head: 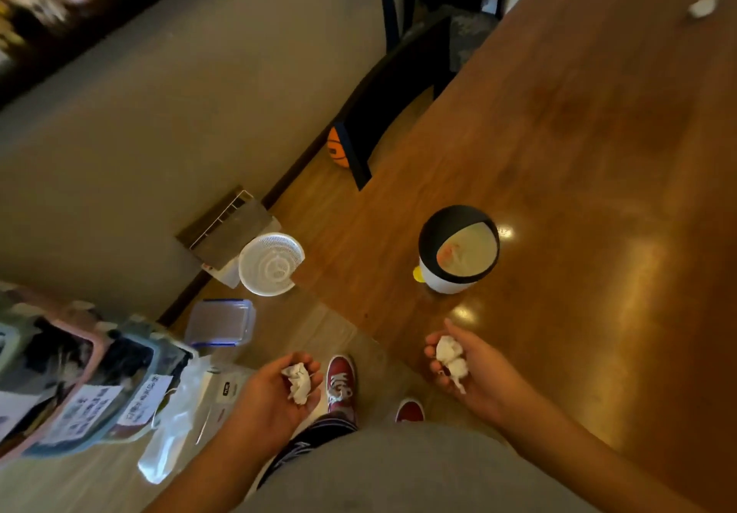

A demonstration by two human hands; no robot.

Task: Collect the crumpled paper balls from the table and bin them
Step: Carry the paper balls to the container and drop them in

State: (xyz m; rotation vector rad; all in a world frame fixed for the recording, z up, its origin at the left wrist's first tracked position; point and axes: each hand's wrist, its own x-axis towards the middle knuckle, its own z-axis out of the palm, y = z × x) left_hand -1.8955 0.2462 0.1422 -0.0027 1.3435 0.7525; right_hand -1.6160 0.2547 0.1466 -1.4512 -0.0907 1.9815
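Note:
My left hand (275, 393) is palm up off the table's near corner, curled around one white crumpled paper ball (298, 381). Over the table's near edge, my right hand (474, 369) cups crumpled white paper (450, 357), apparently two balls. A small white bin (446, 281) with a black rim and a swing lid stands on the wooden table (578, 153), just beyond my right hand. Another paper ball (702, 6) lies far away near the table's upper right.
A dark chair (383, 113) is pushed against the table's far left edge, with an orange ball (337, 148) under it. On the floor to the left are a white fan guard (271, 263), a clear lidded box (221, 323) and stacked storage bins (79, 373).

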